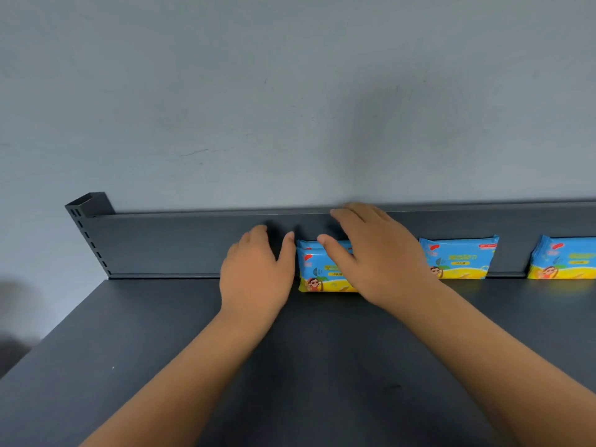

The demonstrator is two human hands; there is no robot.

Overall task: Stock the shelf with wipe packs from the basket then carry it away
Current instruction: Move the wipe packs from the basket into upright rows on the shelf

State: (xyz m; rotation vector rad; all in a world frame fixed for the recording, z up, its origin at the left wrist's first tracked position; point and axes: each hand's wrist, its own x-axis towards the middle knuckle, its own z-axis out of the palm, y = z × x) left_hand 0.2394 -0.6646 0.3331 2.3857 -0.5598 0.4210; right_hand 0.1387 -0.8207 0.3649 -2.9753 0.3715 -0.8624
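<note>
Squaring a wipe pack [317, 269] upright on the shelf [161, 333].
The left hand [254, 272], fingers relaxed, touches the pack's left end with its thumb. The right hand [377, 253] lies spread over its top and front. The pack leans on the back panel [180, 243], with two more packs [458, 258] to its right. Stocking seems under way; next comes releasing without tipping it. The basket is out of view.

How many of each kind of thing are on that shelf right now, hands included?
Wipe packs: 3 - left pack, middle pack, right pack; the left pack may hide another behind it.
Hands: 2 - left hand, right hand.
Total: 5
</note>
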